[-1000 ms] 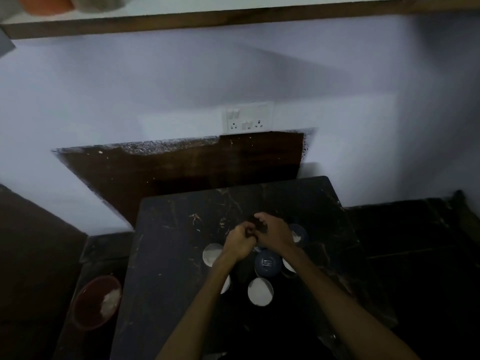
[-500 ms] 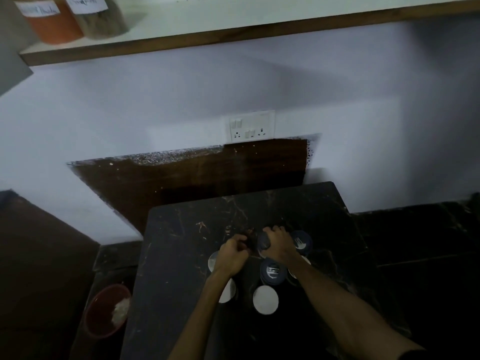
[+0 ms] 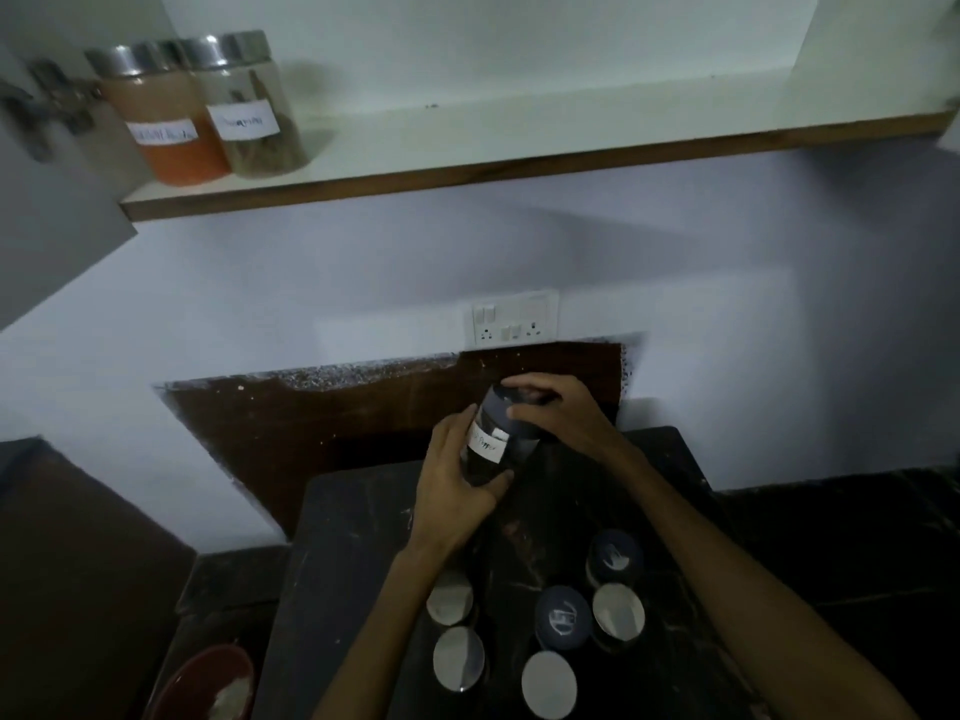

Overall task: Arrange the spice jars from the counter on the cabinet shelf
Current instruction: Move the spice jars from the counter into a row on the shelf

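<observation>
Six lidded jars stand clustered on the dark tabletop. Above them, a dark-lidded pepper jar is held tilted in the air: the left hand wraps its body, the right hand covers its lid. Farther up, two labelled jars sit on the cabinet shelf.

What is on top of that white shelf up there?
Two labelled jars stand at the left end of the shelf: an orange spice jar and a brown spice jar, both with shiny lids. The rest looks bare. The label words are too blurry to read.
</observation>
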